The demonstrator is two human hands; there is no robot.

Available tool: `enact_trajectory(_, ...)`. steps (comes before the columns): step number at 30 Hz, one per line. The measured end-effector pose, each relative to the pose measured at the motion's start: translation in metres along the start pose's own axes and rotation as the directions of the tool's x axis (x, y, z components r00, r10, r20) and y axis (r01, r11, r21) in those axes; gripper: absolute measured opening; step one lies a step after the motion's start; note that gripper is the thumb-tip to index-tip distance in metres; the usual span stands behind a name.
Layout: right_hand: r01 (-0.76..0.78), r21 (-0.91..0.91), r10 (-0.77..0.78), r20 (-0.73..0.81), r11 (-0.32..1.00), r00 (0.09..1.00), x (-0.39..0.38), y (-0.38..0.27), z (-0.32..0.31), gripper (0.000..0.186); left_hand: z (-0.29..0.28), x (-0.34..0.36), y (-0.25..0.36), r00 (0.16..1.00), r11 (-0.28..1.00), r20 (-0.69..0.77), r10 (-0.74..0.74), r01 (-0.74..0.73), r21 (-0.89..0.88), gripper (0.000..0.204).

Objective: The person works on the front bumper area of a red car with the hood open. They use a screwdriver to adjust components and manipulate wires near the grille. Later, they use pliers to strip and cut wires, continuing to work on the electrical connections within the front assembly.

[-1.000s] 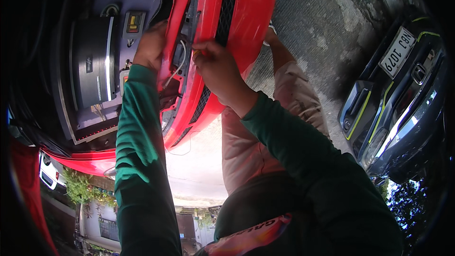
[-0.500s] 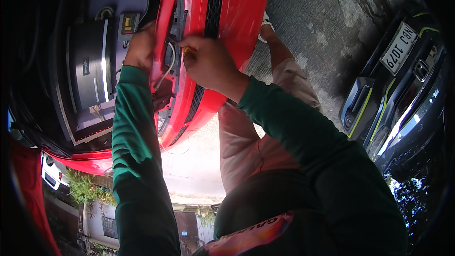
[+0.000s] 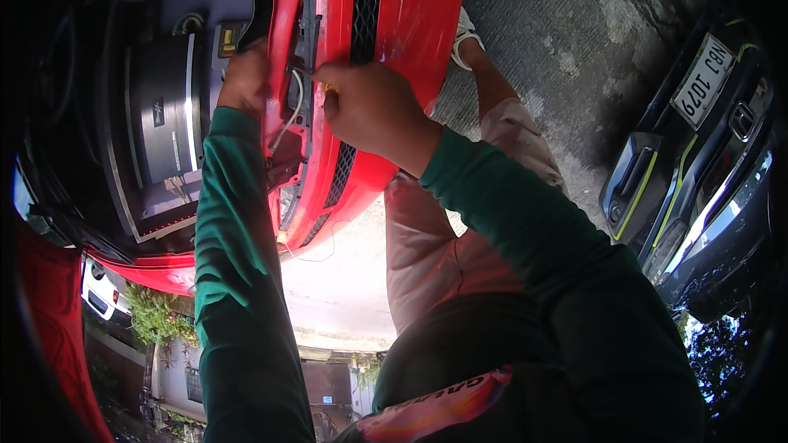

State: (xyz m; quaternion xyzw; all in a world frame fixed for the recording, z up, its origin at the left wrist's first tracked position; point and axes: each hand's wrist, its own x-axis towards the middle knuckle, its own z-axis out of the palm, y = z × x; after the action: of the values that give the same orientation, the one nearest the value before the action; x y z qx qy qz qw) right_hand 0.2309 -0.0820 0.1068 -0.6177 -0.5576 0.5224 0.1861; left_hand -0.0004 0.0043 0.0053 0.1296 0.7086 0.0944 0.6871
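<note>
You stand outdoors on rough grey concrete ground [image 3: 558, 41] in bright daylight. To your right a dark parked car [image 3: 698, 172] shows its rear end. At lower left you see green shrubs [image 3: 152, 320] and a pale building front [image 3: 176, 377].

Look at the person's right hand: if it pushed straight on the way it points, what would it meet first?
Probably the white wire in the gap of the red car front; the right hand points left toward it. Depth is unclear.
</note>
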Motion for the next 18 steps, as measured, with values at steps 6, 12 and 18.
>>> enact_trajectory(6,0.022,-0.17,-0.024,-0.01,0.985,1.0,-0.008,-0.004,0.013,0.033,0.007,-0.004,-0.001,0.999,0.999,-0.002,0.04,-0.04,-0.037,0.034)
enact_trajectory(12,0.02,-0.211,-0.007,0.066,0.977,0.998,0.007,-0.009,0.023,0.034,-0.001,0.002,-0.002,0.995,0.997,0.076,0.063,-0.059,-0.05,0.033)
enact_trajectory(18,0.035,-0.216,-0.034,0.009,0.976,0.999,-0.007,-0.012,0.02,0.039,-0.004,0.01,-0.01,0.998,0.999,0.041,0.038,-0.037,-0.027,0.032)
